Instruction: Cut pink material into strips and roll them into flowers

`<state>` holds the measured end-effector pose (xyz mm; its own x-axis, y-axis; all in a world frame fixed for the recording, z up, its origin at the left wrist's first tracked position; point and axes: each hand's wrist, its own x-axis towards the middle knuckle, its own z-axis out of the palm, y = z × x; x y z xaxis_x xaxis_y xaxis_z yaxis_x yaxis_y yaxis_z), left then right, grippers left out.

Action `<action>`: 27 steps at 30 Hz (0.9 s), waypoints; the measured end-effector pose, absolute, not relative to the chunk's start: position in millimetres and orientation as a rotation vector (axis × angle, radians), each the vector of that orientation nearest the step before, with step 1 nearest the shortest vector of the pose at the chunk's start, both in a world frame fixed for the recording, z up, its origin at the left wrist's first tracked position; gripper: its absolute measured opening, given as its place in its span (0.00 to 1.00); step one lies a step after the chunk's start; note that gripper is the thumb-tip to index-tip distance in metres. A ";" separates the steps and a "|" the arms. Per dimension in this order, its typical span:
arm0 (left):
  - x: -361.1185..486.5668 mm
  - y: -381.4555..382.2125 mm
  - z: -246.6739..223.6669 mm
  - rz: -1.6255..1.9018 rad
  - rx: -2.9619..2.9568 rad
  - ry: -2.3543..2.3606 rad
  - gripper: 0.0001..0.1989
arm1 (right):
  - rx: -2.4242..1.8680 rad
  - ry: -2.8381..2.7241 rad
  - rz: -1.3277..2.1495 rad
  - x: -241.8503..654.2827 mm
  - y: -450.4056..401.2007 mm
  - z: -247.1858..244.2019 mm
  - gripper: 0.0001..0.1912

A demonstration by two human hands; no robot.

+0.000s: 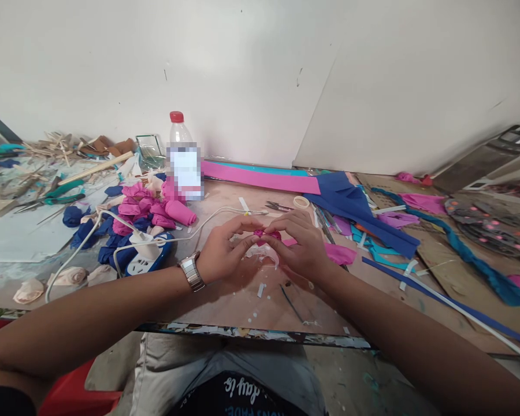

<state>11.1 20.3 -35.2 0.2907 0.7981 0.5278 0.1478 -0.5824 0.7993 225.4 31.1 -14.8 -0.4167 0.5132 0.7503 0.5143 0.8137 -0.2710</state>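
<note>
Over the middle of the table, my left hand (224, 247) and my right hand (298, 242) meet fingertip to fingertip. Both are closed on a pink crepe paper strip (260, 233), whose edge looks bunched between thumbs and index fingers. What seems to be its free end (340, 254) lies flat to the right of my right hand. A metal watch (192, 271) is on my left wrist. Below my fingers sits a small clear, whitish piece (262, 253), partly hidden. Scissors (278, 206) lie just beyond my hands, near a tape ring (301, 201).
Left of my hands are a power strip (149, 257) with a white cable, a pile of pink and blue paper rolls (141, 202), cream rolls (29, 290) and green-handled pliers (63, 193). A red-capped bottle (179, 133) stands behind. Blue paper (364, 216) and a cardboard sheet (442, 260) lie rightward.
</note>
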 end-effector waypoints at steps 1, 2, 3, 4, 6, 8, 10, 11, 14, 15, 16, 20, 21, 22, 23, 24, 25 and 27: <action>11.0 20.2 -35.4 1.307 1.927 0.846 0.12 | -0.760 -2.081 -0.007 225.6 31.2 -14.8 0.07; 10.9 19.9 -35.6 1.296 1.928 0.845 0.12 | -0.764 -2.077 -0.012 225.6 31.3 -14.8 0.07; 10.8 19.6 -35.7 1.283 1.935 0.842 0.13 | -0.769 -2.074 -0.012 225.7 31.4 -14.8 0.08; 10.7 19.3 -35.8 1.272 1.948 0.841 0.15 | -0.774 -2.071 -0.010 225.7 31.4 -14.9 0.08; 10.5 18.8 -36.0 1.259 1.996 0.828 0.18 | -0.778 -2.068 -0.006 225.6 31.5 -15.0 0.08; 10.5 18.5 -36.6 1.246 2.046 0.798 0.21 | -0.773 -2.066 -0.009 225.4 31.8 -15.3 0.08; 10.7 18.6 -37.9 1.237 2.059 0.767 0.23 | -0.757 -2.064 -0.015 225.2 32.3 -15.7 0.08; 10.8 18.8 -38.7 1.231 2.049 0.760 0.23 | -0.751 -2.062 -0.016 225.1 32.7 -15.9 0.08; 11.4 19.2 -41.6 1.210 1.989 0.755 0.23 | -0.730 -2.058 -0.012 225.2 33.6 -16.6 0.06; 11.6 19.3 -42.4 1.200 1.972 0.752 0.23 | -0.716 -2.059 -0.010 225.2 33.7 -16.7 0.06; 11.8 19.3 -42.8 1.189 1.959 0.749 0.23 | -0.698 -2.061 -0.008 225.1 33.6 -16.7 0.06; 12.7 19.2 -41.2 1.185 1.905 0.754 0.23 | -0.674 -2.058 0.003 224.2 31.8 -15.8 0.04; 12.8 19.4 -40.3 1.212 1.900 0.777 0.22 | -0.687 -2.054 0.009 223.9 31.3 -15.4 0.04; 12.8 19.7 -39.6 1.252 1.901 0.810 0.21 | -0.699 -2.051 0.015 223.7 30.9 -15.0 0.05; 12.7 20.1 -39.0 1.300 1.909 0.844 0.20 | -0.707 -2.047 0.019 223.4 30.6 -14.5 0.05; 12.5 20.6 -38.8 1.347 1.919 0.872 0.18 | -0.711 -2.043 0.019 223.3 30.4 -14.0 0.05; 12.2 21.0 -38.8 1.384 1.926 0.889 0.16 | -0.707 -2.037 0.013 223.2 30.4 -13.5 0.05; 11.5 21.5 -39.6 1.410 1.910 0.884 0.14 | -0.678 -2.029 0.002 223.3 30.2 -12.2 0.05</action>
